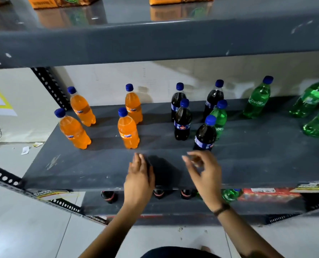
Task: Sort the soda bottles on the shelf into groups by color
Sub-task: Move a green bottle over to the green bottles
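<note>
On the grey shelf (80, 164) stand several orange soda bottles (128, 130) at the left, all with blue caps. Several dark cola bottles (182, 123) stand in the middle. One green bottle (220, 118) stands among them, behind the front cola bottle (205, 135). More green bottles (257, 101) stand at the right. My left hand (140, 175) hovers over the shelf's front, fingers together and flat, holding nothing. My right hand (204, 172) is just in front of the front cola bottle, fingers curled apart and empty.
An upper shelf (155, 43) overhangs the bottles and carries orange cartons (62, 1). A lower shelf holds cola bottles (109, 196), a green bottle (229, 194) and a red pack (270, 195). Perforated posts (50, 86) frame the left side. Paper scraps (25, 150) lie on the floor.
</note>
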`<state>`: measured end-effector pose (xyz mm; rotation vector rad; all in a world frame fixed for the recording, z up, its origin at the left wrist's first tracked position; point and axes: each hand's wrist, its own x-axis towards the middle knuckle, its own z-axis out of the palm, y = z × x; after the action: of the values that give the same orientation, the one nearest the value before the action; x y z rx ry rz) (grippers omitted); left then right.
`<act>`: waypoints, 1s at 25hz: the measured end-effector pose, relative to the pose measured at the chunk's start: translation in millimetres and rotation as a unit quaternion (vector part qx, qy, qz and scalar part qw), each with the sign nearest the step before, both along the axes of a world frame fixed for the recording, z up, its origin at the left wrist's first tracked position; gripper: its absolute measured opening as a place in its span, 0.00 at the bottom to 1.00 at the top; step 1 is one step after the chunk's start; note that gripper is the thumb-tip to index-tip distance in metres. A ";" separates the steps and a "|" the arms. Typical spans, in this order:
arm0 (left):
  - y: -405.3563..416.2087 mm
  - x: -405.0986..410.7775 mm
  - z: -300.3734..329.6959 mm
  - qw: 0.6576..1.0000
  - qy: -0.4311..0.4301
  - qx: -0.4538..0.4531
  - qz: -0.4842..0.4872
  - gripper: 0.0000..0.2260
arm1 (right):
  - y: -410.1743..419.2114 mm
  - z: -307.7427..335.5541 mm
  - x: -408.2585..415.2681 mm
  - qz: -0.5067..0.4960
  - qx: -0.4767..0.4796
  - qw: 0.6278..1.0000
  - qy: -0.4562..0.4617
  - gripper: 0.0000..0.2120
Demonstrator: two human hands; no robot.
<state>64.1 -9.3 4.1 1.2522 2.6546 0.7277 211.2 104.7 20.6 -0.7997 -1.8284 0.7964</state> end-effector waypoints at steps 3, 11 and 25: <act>37.6 21.6 4.6 0.995 0.012 0.020 -0.093 0.23 | 27.3 -5.8 49.4 -0.123 0.002 0.992 0.018 0.06; 102.6 2.5 -16.1 0.996 0.072 -0.058 -0.016 0.26 | 140.3 -7.7 33.4 0.028 -0.167 0.981 -0.089 0.40; 104.4 -0.8 -23.8 0.996 0.081 -0.024 0.000 0.23 | 223.8 8.7 137.1 -0.074 -0.168 0.983 -0.016 0.29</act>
<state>63.3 95.1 -19.6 1.3523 2.7801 0.5815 348.3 328.5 29.3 -1.1560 -1.6605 1.0138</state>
